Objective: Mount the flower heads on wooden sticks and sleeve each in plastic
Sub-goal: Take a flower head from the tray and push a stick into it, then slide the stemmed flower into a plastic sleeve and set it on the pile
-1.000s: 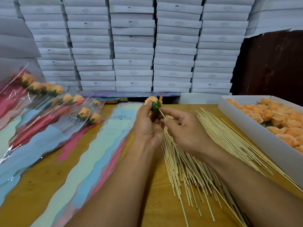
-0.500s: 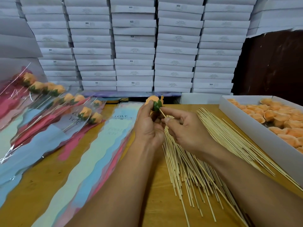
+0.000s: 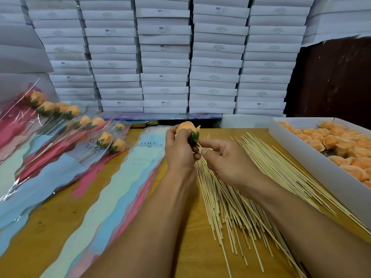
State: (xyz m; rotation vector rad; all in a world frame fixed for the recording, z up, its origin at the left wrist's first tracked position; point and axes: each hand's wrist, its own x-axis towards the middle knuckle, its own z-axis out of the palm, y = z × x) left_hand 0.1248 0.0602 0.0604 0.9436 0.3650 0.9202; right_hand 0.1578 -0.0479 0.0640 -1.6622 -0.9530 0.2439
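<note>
Holding flower head [image 3: 187, 128] in left hand [image 3: 180, 151], green base facing right; right hand [image 3: 224, 157] pinches stick [image 3: 198, 145], tip at base, shaft trailing back under palm.

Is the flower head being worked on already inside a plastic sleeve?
No. The flower head is bare in the left hand, while the right hand holds a stick at its green base.

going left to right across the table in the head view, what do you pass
sleeved flowers → empty plastic sleeves → left hand holding a flower head → right hand → wooden sticks → box of flower heads
</note>
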